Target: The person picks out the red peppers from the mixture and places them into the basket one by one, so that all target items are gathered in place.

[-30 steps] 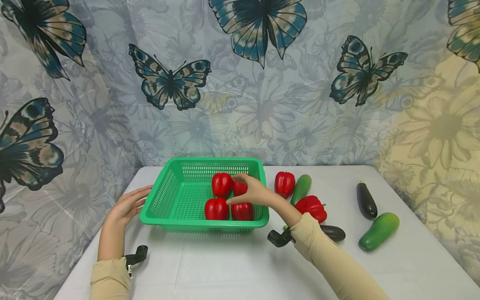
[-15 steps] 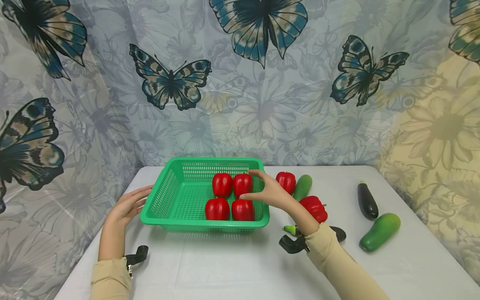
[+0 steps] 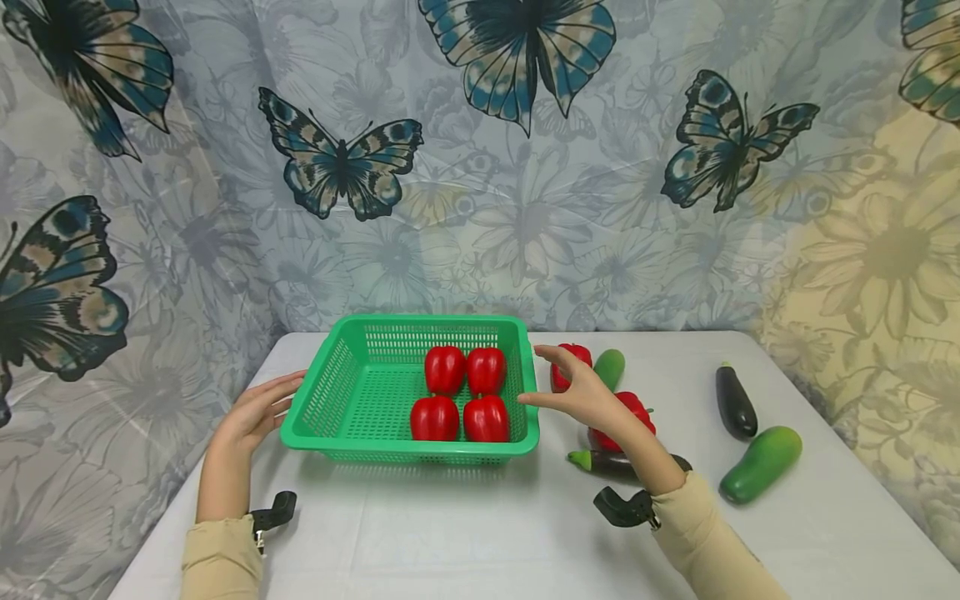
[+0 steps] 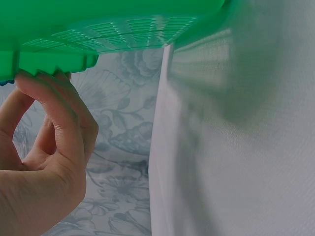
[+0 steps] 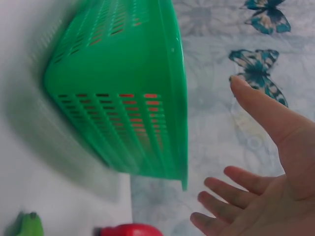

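Observation:
A green plastic basket (image 3: 352, 444) stands on the white table, with several red bell peppers (image 3: 434, 418) grouped in its right half. My left hand (image 3: 251, 414) is at the basket's left side, and its fingertips touch the rim (image 4: 10, 66) from outside in the left wrist view. My right hand (image 3: 581, 392) holds nothing; thumb and fingers are spread apart just right of the basket's right rim. Behind it, partly covered, lie a red bell pepper (image 3: 558, 379), another red bell pepper (image 3: 628, 408) and a green cucumber-like vegetable (image 3: 611, 367).
Under the right forearm lies a dark eggplant (image 3: 609, 463) with a green stem end. Farther right are another eggplant (image 3: 736, 404) and a thick green vegetable (image 3: 761, 465). A butterfly-print cloth (image 3: 525, 242) hangs behind the table (image 3: 420, 533).
My right hand has moved right, out of the basket and past its right rim, leaving the peppers behind uncovered. The left hand and the basket have stayed in place.

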Demonstrator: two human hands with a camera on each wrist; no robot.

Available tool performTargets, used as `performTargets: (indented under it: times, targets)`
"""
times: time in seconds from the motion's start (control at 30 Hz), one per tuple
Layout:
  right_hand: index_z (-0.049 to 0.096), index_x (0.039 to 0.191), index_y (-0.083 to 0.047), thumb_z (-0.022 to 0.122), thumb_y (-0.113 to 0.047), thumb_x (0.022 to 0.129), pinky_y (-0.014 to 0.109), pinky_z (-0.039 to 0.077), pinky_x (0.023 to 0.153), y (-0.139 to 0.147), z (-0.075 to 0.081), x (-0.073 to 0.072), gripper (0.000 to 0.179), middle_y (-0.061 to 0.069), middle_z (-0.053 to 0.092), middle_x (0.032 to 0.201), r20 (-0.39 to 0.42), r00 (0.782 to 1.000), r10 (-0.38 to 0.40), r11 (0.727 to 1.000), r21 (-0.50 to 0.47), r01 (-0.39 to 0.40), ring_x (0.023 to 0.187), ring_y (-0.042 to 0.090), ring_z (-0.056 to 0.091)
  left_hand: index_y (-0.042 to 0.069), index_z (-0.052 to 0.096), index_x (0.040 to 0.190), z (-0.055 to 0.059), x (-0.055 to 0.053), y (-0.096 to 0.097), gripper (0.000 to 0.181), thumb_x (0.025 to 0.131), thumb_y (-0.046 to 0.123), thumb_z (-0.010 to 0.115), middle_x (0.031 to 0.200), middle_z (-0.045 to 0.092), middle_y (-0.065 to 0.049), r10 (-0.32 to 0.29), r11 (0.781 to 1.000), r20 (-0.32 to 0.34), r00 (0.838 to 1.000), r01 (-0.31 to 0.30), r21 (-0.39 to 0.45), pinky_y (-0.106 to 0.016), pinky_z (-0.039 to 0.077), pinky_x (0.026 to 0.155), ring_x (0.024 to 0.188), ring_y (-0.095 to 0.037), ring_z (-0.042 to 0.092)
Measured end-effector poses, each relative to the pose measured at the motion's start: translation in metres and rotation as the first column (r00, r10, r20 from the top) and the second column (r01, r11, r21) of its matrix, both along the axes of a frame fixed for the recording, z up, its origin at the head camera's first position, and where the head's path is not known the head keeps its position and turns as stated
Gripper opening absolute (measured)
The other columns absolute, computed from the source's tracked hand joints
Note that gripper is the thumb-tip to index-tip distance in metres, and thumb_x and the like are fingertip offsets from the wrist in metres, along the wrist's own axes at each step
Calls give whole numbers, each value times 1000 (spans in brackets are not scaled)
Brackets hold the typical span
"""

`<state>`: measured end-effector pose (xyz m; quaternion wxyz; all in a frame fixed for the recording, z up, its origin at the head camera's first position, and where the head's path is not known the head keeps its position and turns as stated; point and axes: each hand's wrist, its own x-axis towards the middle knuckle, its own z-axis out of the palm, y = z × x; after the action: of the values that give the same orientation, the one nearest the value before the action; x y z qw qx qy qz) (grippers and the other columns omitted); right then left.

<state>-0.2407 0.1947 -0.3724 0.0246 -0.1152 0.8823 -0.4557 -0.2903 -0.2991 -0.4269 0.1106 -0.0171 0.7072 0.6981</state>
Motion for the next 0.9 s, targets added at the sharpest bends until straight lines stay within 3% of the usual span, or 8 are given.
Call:
performTargets:
  times: [0.33, 0.6, 0.9]
  targets:
    - [33, 150, -10, 78, -41, 81, 61, 31, 113, 30, -5, 14, 88, 12, 35, 155, 32, 997, -68, 997, -33, 69, 144, 44, 28, 37, 71, 100, 0, 0, 0, 15, 97, 25, 62, 101, 68, 24, 0, 1000, 0, 1000, 0, 18, -22, 54, 82, 96, 2, 65]
    - [32, 150, -3, 75, -40, 85, 62, 32, 111, 50, -7, 27, 87, 21, 37, 153, 10, 989, -146, 989, 37, 146, 141, 45, 32, 36, 70, 103, 1, -1, 1, 14, 97, 27, 63, 101, 67, 25, 1, 1000, -1, 1000, -1, 2, -22, 53, 82, 96, 3, 65]
    - [30, 151, -3, 73, -44, 85, 64, 38, 105, 66, -13, 41, 88, 24, 34, 152, 30, 965, -260, 959, 127, 254, 138, 46, 33, 36, 71, 102, 0, 0, 1, 14, 97, 26, 63, 101, 67, 25, 5, 1000, 1, 1000, -5, 10, -22, 54, 82, 96, 3, 64]
